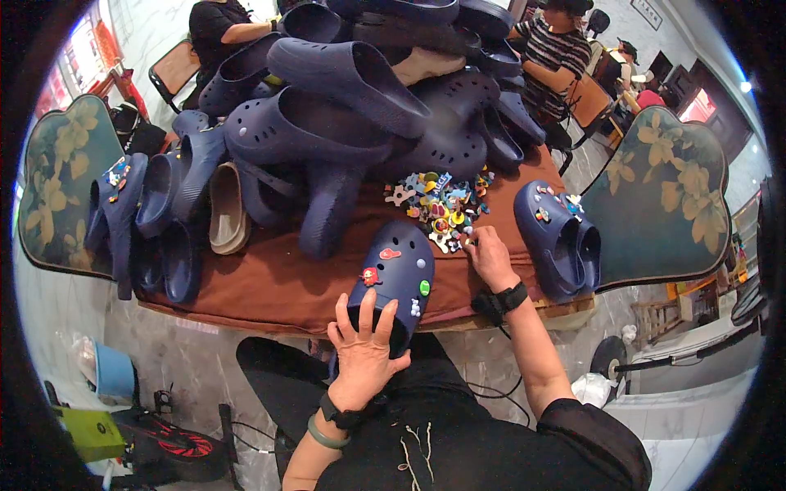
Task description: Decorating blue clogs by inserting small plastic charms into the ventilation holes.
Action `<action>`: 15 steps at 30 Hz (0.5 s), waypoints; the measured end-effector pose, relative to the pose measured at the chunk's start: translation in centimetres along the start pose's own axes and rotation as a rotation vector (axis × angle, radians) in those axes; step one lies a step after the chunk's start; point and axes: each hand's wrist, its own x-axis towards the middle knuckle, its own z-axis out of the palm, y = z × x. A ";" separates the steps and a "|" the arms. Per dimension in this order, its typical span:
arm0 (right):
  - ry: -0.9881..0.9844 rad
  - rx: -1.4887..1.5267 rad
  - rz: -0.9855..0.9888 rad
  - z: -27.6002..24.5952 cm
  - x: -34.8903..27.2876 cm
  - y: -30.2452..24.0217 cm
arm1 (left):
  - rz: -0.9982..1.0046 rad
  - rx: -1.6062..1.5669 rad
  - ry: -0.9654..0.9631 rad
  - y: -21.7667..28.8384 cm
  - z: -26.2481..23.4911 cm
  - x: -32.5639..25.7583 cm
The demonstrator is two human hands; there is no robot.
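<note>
A navy clog point(401, 254) stands at the near table edge, its toe pointing away from me. Several small charms sit in its holes, among them a red one point(371, 277) and a green one point(425, 287). My left hand point(361, 348) grips this clog at its opening, fingers over the upper and thumb at the right side. Beyond the toe lies a heap of loose colourful shoe charms point(442, 204). At the heap's near right edge is my right hand point(493, 258), its fingertips pinched together; whatever is between them is too small to make out.
A tall pile of navy clogs point(311, 131) fills the far middle of the brown cloth-covered table point(270, 282). Charmed clogs stand at the right point(548, 237) and the left point(119, 196). A beige-grey clog point(228, 213) is among the left ones. Two people sit across the table.
</note>
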 end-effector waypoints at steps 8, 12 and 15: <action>-0.085 0.635 0.212 -1.5 -0.5 -2.3 | 0.008 0.014 -0.012 -0.2 0.1 0.0; -0.063 0.737 0.072 -2.5 -0.2 -7.1 | -0.001 0.002 -0.025 -0.2 0.1 -0.1; 0.024 0.676 -0.165 -3.1 1.0 -10.8 | -0.006 0.010 -0.021 -0.3 0.2 -0.2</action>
